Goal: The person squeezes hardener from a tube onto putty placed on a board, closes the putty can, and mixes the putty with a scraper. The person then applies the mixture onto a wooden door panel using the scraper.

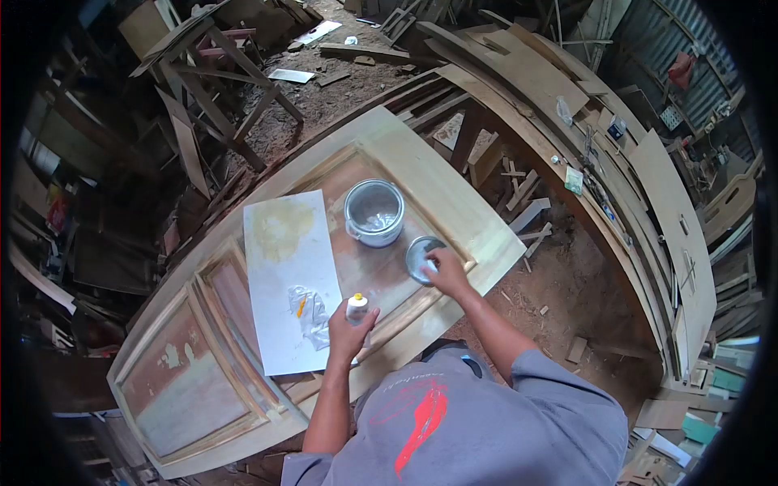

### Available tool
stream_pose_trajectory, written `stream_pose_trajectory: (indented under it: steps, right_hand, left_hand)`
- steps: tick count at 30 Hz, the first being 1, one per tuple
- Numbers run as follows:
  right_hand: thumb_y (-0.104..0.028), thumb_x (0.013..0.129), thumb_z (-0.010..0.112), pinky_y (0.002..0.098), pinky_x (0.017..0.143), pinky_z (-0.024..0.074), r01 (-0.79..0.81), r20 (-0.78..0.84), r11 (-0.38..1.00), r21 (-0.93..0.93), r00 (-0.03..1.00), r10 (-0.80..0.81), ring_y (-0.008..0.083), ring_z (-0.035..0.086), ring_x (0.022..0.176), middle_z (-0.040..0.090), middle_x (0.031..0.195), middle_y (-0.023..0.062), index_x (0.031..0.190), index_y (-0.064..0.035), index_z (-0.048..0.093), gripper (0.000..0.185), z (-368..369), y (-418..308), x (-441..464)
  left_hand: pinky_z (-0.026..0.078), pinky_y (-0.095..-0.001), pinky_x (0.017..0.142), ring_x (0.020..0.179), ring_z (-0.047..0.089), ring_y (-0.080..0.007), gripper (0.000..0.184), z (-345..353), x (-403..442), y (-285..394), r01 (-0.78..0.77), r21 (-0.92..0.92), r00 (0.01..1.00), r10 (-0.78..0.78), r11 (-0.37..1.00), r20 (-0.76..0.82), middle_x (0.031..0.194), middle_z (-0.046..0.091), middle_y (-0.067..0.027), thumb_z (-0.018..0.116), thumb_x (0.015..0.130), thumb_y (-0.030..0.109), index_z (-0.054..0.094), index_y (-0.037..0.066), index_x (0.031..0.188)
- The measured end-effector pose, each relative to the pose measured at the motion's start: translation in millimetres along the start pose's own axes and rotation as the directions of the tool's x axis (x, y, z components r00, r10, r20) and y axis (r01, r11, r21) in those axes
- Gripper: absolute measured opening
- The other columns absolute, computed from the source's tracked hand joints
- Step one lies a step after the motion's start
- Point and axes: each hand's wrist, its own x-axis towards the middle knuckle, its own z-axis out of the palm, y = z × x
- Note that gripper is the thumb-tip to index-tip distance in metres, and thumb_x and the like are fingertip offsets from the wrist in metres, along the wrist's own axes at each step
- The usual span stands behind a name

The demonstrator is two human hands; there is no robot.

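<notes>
My left hand (347, 334) is closed around a small white bottle (356, 310) with a yellow tip, held upright beside the white board (263, 324). My right hand (447, 274) reaches over a round grey metal lid (418, 253), its fingers pinched at the lid's right side. Something small and whitish shows at those fingertips, too little to name. Behind the lid stands an open metal can (374, 235), with a little pale material at its bottom. On the white board lie a yellowish smear (279, 228) and a crumpled silvery plastic bag (310, 314) with an orange mark.
Everything rests on a panelled wooden door (454, 186), lying flat, with patchy pale filler. To the right runs a long bench (559, 130) stacked with boards. A wooden trestle (219, 81) stands at the back left. Wood offcuts (519, 190) litter the floor.
</notes>
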Motion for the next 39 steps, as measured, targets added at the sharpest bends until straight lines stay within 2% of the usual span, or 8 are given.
stream_pose_trajectory:
  steps: [3,6,10,21,28,31,34,39]
  right_hand:
    - [-0.024,0.091,0.082,0.0350,0.087,0.0573,-0.081,0.329,0.955,0.285,0.944,-0.018,0.0225,0.073,0.097,0.076,0.109,0.0120,0.114,-0.0039,0.074,0.032,-31.8,-62.2,-6.1]
    - [-0.018,0.097,0.077,0.0317,0.087,0.0566,-0.237,0.458,0.744,0.625,0.883,-0.103,0.0141,0.071,0.097,0.076,0.107,0.0079,0.116,-0.0028,0.073,0.024,-36.3,-67.0,-16.5]
    - [-0.014,0.098,0.075,0.0296,0.089,0.0560,-0.228,0.395,0.722,0.654,0.916,-0.069,0.0118,0.070,0.098,0.076,0.106,0.0050,0.119,-0.0011,0.073,0.024,-59.5,-56.6,-23.0]
    - [-0.014,0.094,0.078,0.0293,0.081,0.0561,-0.149,-0.066,0.873,0.463,0.977,0.202,0.0114,0.069,0.087,0.076,0.097,0.0044,0.109,-0.0019,0.075,0.019,-183.8,38.2,-4.2]
    - [-0.017,0.093,0.077,0.0325,0.075,0.0576,-0.206,-0.576,0.975,0.079,0.789,0.213,0.0166,0.072,0.078,0.077,0.088,0.0094,0.103,-0.0023,0.076,0.018,-319.6,213.5,133.0]
    - [-0.019,0.092,0.075,0.0454,0.087,0.0571,-0.395,-0.561,0.909,-0.135,0.786,0.259,0.0371,0.073,0.094,0.076,0.099,0.0199,0.111,-0.0027,0.076,0.025,-358.8,272.9,195.1]
    - [-0.024,0.091,0.075,0.0521,0.091,0.0532,-0.332,-0.585,0.912,-0.242,0.799,0.136,0.0464,0.067,0.101,0.073,0.104,0.0249,0.111,-0.0001,0.074,0.030,-372.0,321.0,239.7]
    - [-0.018,0.090,0.075,0.0545,0.083,0.0515,-0.250,-0.431,0.910,-0.330,0.898,0.090,0.0461,0.067,0.092,0.071,0.097,0.0255,0.104,-0.0008,0.076,0.022,-387.6,363.2,265.6]
  left_hand:
    - [0.056,-0.0305,0.062,0.069,0.069,-0.0131,0.031,46.2,40.8,-17.3,-0.087,0.111,0.995,0.091,0.990,-0.035,0.083,0.071,-0.0053,0.082,0.093,0.022,0.068,0.001,0.109]
    - [0.054,-0.0310,0.062,0.069,0.067,-0.0120,0.029,82.6,61.8,-9.7,-0.116,0.066,0.992,0.119,0.991,-0.041,0.083,0.071,-0.0041,0.083,0.093,0.025,0.067,0.002,0.102]
    - [0.055,-0.0308,0.065,0.074,0.067,-0.0113,0.032,101.7,62.0,27.8,-0.199,0.009,0.980,0.199,0.980,0.017,0.085,0.071,-0.0038,0.086,0.091,0.026,0.068,0.002,0.101]
    - [0.058,-0.0314,0.059,0.067,0.068,-0.0130,0.027,163.3,64.0,66.9,-0.027,-0.116,0.978,0.050,0.993,0.202,0.090,0.072,-0.0068,0.076,0.096,0.017,0.066,-0.002,0.113]
    - [0.057,-0.0301,0.057,0.064,0.067,-0.0123,0.034,250.0,121.2,74.6,-0.036,0.063,0.992,0.028,0.997,0.125,0.080,0.069,-0.0044,0.085,0.091,0.025,0.063,0.002,0.101]
    - [0.057,-0.0304,0.058,0.065,0.068,-0.0128,0.037,307.6,141.2,87.5,0.055,0.030,0.998,-0.055,0.998,0.001,0.080,0.069,-0.0047,0.086,0.090,0.028,0.063,0.002,0.102]
    - [0.059,-0.0309,0.062,0.072,0.070,-0.0130,0.041,356.8,160.7,106.3,0.075,0.061,0.996,-0.077,0.995,0.038,0.085,0.071,-0.0064,0.086,0.090,0.030,0.065,0.000,0.109]
    - [0.060,-0.0310,0.064,0.077,0.071,-0.0140,0.042,398.1,176.4,121.0,0.078,0.028,0.997,-0.078,0.997,0.012,0.092,0.072,-0.0066,0.086,0.091,0.032,0.066,0.001,0.112]
